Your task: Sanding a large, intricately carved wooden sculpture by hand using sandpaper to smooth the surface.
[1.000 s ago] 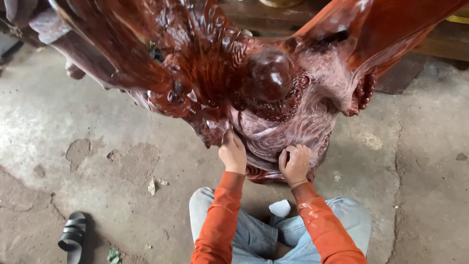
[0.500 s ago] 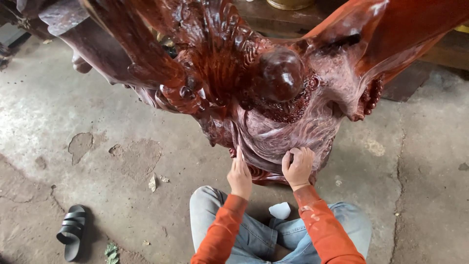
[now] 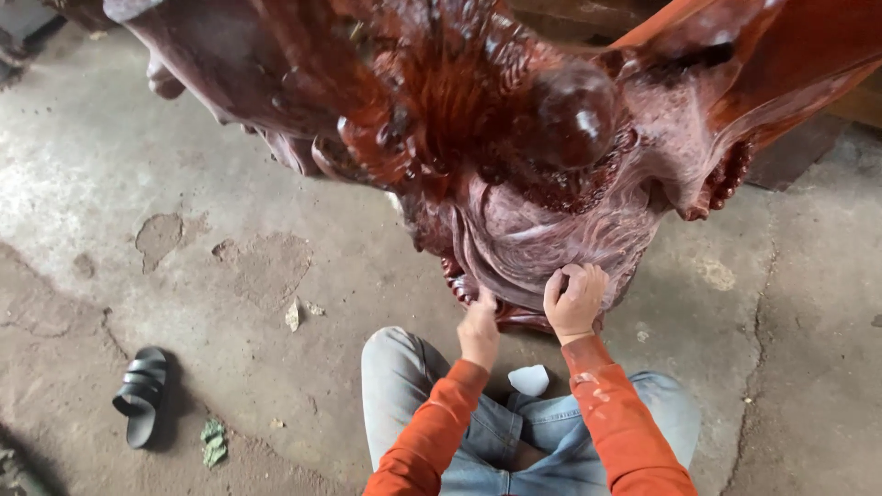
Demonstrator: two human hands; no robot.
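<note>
A large, glossy, dark red carved wooden sculpture (image 3: 514, 156) fills the upper part of the head view and stands on a concrete floor. I sit cross-legged in front of it, in blue jeans and orange sleeves. My left hand (image 3: 480, 329) is low against the carved base, with its fingers hidden from me. To its right, my right hand (image 3: 576, 298) is curled into a fist and pressed on the lower carved folds. Whether either hand holds something small I cannot tell. A small white piece (image 3: 528, 378) lies between my legs.
The cracked, patchy concrete floor (image 3: 230, 266) spreads to the left and right. A black sandal (image 3: 142, 395) lies at the lower left, with a green scrap (image 3: 213, 441) beside it. A dark board (image 3: 790, 152) leans behind the sculpture at the right.
My left hand has slid down from the mid folds to the base of the carving. The right hand stayed on the lower folds. The view has shifted, so the sculpture sits further right.
</note>
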